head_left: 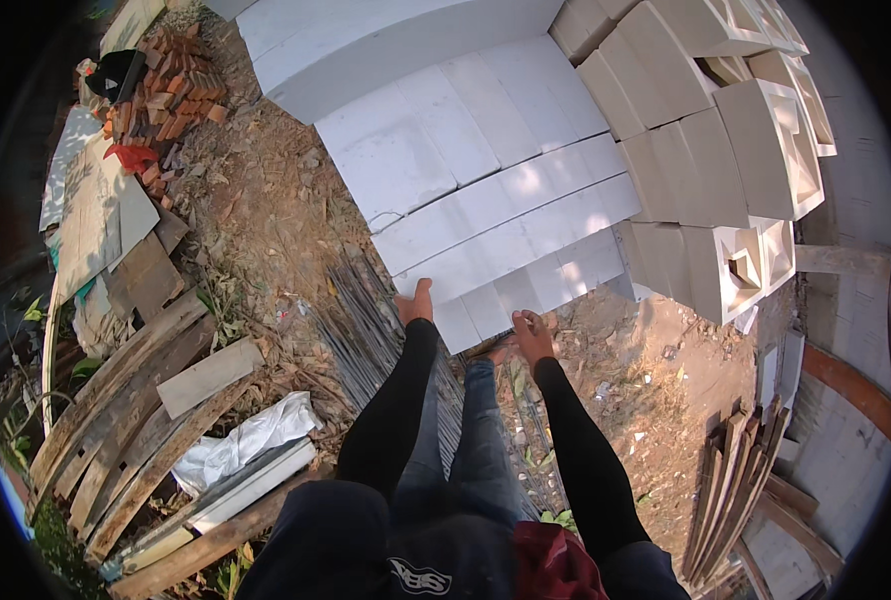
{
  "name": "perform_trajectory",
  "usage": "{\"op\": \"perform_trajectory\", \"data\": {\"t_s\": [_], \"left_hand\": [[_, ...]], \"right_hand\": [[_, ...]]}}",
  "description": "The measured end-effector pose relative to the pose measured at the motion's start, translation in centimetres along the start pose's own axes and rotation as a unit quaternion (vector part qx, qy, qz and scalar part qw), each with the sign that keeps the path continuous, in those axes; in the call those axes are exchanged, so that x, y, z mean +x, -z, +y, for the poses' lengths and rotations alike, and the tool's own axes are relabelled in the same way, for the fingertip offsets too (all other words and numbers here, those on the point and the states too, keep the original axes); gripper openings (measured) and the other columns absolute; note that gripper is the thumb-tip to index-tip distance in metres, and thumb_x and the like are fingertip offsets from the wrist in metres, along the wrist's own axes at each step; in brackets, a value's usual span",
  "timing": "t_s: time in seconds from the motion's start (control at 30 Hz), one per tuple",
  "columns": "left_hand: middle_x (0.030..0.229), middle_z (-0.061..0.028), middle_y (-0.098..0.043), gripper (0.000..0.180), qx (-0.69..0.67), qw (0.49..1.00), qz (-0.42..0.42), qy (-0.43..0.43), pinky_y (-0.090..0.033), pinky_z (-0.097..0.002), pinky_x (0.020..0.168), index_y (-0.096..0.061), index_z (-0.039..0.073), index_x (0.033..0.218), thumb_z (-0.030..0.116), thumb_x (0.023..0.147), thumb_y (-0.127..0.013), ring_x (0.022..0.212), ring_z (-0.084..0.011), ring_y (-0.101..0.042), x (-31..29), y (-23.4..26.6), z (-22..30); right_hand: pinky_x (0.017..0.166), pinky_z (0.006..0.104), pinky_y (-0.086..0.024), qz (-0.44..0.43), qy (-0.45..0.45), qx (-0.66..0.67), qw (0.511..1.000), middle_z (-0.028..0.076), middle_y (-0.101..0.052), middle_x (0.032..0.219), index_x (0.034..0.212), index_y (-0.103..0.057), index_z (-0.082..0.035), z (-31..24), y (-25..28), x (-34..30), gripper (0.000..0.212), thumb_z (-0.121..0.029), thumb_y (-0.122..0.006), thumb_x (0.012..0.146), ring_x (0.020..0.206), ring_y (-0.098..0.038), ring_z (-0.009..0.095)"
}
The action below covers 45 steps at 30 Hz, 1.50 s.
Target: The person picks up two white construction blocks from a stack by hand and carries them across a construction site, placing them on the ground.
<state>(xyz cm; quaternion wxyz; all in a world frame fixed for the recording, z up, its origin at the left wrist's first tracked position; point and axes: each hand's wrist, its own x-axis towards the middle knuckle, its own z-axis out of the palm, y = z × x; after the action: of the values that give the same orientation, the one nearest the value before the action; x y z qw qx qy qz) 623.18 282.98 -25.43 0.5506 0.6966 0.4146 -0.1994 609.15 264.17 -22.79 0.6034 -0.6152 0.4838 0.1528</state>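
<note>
The ground (pixel 276 200) is brown dirt, rough and crumbly, with dry leaves and small bits of trash on it. On it stands a big pile of white blocks (pixel 506 120), in front of the person. They are smooth and flat, with straight edges, and they sit close together in rows like steps. Spots of sun shine on some of them. To the right are tan blocks (pixel 686 170), stacked up, with hollow shapes in their ends.

On the left, old wood beams (pixel 96 400) lie side by side, looking bent and worn. Above them are flat, thin boards (pixel 106 220), pale and dusty. Thin, dark rods (pixel 351 310) lie in a long bunch just left of the near end of the white pile. At the lower right, rough brown planks (pixel 731 490) lean together. At the upper left is a heap of orange bricks (pixel 181 90). A crinkly white sheet (pixel 251 440) lies by the beams.

Both hands are bare, below tight black sleeves (pixel 391 420). The left hand (pixel 418 303) is at the left edge of the lowest white row, its thumb side up. The right hand (pixel 535 338) is just by that row's near edge, fingers bent. I cannot tell if either one grips a block. A shiny red bag (pixel 133 157) sits by the bricks.
</note>
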Motion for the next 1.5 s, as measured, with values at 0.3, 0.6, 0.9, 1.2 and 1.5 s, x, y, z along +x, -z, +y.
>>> {"op": "perform_trajectory", "data": {"t_s": [0.3,0.6,0.9,1.2,1.5], "left_hand": [[0.113,-0.0134,-0.046,0.062,-0.089,0.990,-0.044,0.100,-0.028,-0.0286,0.083,-0.041,-0.002,0.123,0.019,0.068,-0.063,0.103,-0.0258,-0.047,-6.5,1.3,-9.8],[0.151,-0.0135,-0.004,0.100,-0.028,0.959,-0.161,0.231,-0.006,-0.0450,0.109,-0.005,0.011,0.146,0.057,0.075,-0.059,0.140,-0.0287,-0.006,-7.4,5.0,-5.1],[0.146,-0.0095,-0.025,0.086,-0.150,0.967,-0.178,0.100,-0.014,-0.0408,0.106,-0.023,0.008,0.143,0.058,0.080,-0.054,0.132,-0.0230,-0.024,3.7,3.0,8.5],[0.137,-0.0114,-0.035,0.081,-0.046,0.988,-0.135,0.065,-0.017,-0.0523,0.099,-0.039,0.007,0.133,0.046,0.068,-0.066,0.124,-0.0269,-0.027,4.0,0.5,7.5],[0.141,-0.0142,-0.027,0.077,-0.110,0.973,-0.133,0.151,-0.006,-0.0513,0.107,-0.033,0.004,0.134,0.033,0.070,-0.066,0.133,-0.0310,-0.017,-6.6,0.9,-1.8]], "right_hand": [[0.090,0.0364,-0.042,0.123,-0.016,0.096,0.988,0.024,-0.046,0.124,0.139,-0.019,0.003,-4.8,-0.8,1.6,0.104,-0.051,-0.072,0.068,0.108,-0.051,0.030],[0.102,0.0439,-0.031,0.300,-0.038,0.001,0.953,0.030,-0.028,0.135,0.141,-0.001,0.004,-5.0,-5.7,-1.3,0.129,-0.048,-0.082,0.054,0.126,-0.032,0.040],[0.094,0.0479,-0.039,0.334,-0.161,-0.073,0.926,0.025,-0.030,0.131,0.143,0.002,-0.008,-5.5,-10.0,-4.0,0.129,-0.044,-0.082,0.051,0.118,-0.039,0.041],[0.090,0.0465,-0.042,0.343,-0.112,-0.111,0.926,0.028,-0.039,0.120,0.142,-0.001,-0.008,-2.8,-8.6,-5.9,0.122,-0.032,-0.079,0.052,0.110,-0.046,0.042],[0.081,0.0476,-0.048,0.328,-0.062,-0.207,0.919,0.025,-0.044,0.116,0.143,-0.003,-0.013,2.0,-1.7,-7.7,0.121,-0.033,-0.079,0.051,0.099,-0.054,0.041]]}}
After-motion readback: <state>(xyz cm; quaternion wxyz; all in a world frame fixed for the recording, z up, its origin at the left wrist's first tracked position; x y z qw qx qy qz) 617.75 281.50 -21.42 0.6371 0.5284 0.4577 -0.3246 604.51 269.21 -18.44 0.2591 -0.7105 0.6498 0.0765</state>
